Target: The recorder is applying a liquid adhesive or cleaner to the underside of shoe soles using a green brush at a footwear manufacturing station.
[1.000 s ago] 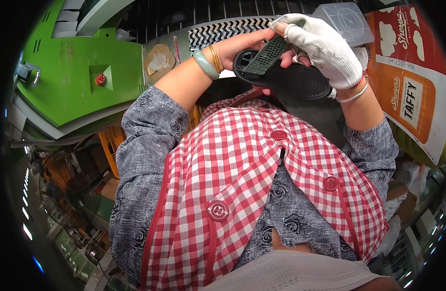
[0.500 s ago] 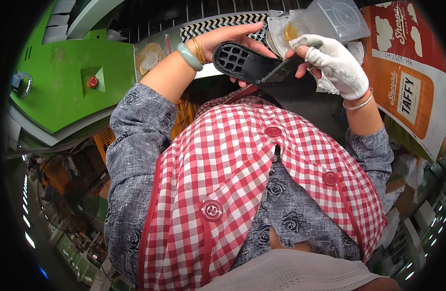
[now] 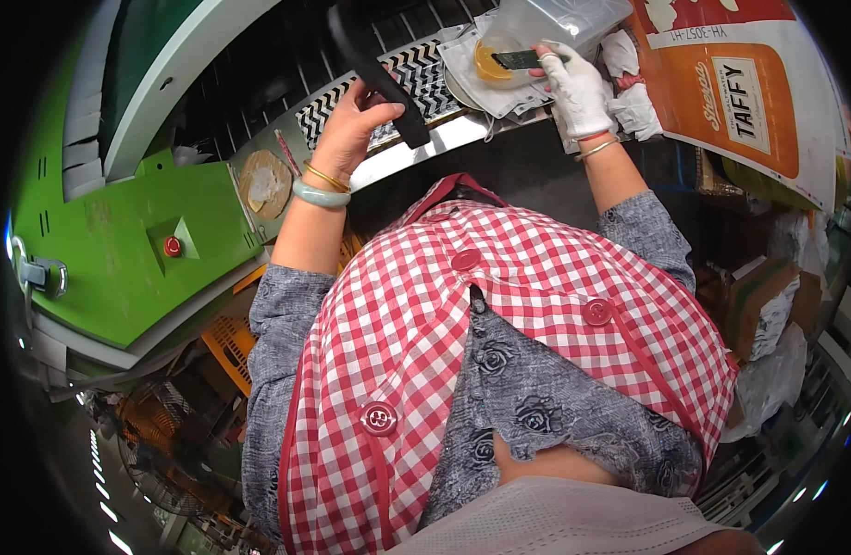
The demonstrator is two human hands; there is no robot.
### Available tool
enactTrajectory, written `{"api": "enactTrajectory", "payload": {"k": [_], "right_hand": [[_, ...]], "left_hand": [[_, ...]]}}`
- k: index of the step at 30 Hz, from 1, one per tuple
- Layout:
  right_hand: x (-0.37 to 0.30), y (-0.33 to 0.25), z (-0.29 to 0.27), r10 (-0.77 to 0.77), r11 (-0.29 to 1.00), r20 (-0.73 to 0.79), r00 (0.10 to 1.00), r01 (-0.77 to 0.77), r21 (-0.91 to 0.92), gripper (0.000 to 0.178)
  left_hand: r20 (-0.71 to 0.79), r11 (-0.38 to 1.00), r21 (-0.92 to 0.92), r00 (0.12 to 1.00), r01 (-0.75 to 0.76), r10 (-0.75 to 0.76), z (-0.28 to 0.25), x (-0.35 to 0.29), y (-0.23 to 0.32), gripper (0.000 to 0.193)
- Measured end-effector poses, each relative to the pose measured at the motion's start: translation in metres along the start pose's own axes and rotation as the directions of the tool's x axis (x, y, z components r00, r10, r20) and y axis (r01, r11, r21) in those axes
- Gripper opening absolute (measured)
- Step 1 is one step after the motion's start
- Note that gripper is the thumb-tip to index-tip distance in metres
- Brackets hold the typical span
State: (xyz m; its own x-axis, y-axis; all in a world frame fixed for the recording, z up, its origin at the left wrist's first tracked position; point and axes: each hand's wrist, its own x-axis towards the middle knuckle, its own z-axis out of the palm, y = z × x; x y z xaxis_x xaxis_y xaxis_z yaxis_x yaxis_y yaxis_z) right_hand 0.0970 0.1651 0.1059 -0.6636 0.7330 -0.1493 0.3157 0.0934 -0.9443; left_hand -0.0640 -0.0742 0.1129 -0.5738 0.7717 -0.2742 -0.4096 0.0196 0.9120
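My left hand (image 3: 349, 128) holds a black shoe sole (image 3: 377, 72) on its edge, thumb on the near side, above a black-and-white zigzag sheet (image 3: 325, 113). In a white glove with bare fingertips, my right hand (image 3: 578, 92) is closed on a flat dark green brush-like tool (image 3: 529, 60). The tool's far end is at the yellow inside of a small cup (image 3: 488, 65), and whether it touches the contents I cannot tell. White sheets (image 3: 472, 91) lie under and around the cup.
Behind the cup is a translucent plastic tub (image 3: 569, 20). At left, a green machine housing (image 3: 101, 268) carries a red button (image 3: 173, 246). Dark slats (image 3: 259, 88) run along the far side. Crumpled white cloth (image 3: 633, 106) and an orange printed carton (image 3: 740, 102) are at right.
My hands have moved apart. The sole, earlier tilted with the tool against it, is now on edge at left. My right hand has carried the tool to the yellow cup.
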Motion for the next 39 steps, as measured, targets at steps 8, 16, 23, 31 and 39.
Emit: {"api": "enactTrajectory", "payload": {"k": [8,16,23,31,39], "right_hand": [[0.011,0.034,0.001,-0.008,0.994,-0.046,0.999,0.002,-0.111,0.036],[0.007,0.037,-0.005,-0.010,0.997,-0.028,1.000,0.008,-0.080,0.034],[-0.034,-0.006,0.024,0.132,0.717,0.067,0.989,-0.142,0.683,0.026],[-0.092,-0.116,0.036,-0.161,0.701,0.243,0.957,-0.062,0.711,0.032],[-0.095,-0.134,0.045,-0.136,0.738,0.296,0.945,-0.103,0.667,0.032]], "left_hand": [[0.033,0.713,0.557,0.869,-0.426,0.493,0.014,-0.003,-0.056,0.056],[0.032,0.490,0.752,0.767,-0.440,0.640,0.016,-0.002,-0.067,0.058],[0.183,0.049,0.905,0.490,-0.423,0.852,0.020,-0.003,-0.042,0.033],[-0.162,0.431,0.734,0.481,-0.525,0.862,0.061,0.002,0.010,0.062],[-0.145,0.352,0.723,0.367,-0.594,0.919,0.067,0.009,0.024,0.074]]}}
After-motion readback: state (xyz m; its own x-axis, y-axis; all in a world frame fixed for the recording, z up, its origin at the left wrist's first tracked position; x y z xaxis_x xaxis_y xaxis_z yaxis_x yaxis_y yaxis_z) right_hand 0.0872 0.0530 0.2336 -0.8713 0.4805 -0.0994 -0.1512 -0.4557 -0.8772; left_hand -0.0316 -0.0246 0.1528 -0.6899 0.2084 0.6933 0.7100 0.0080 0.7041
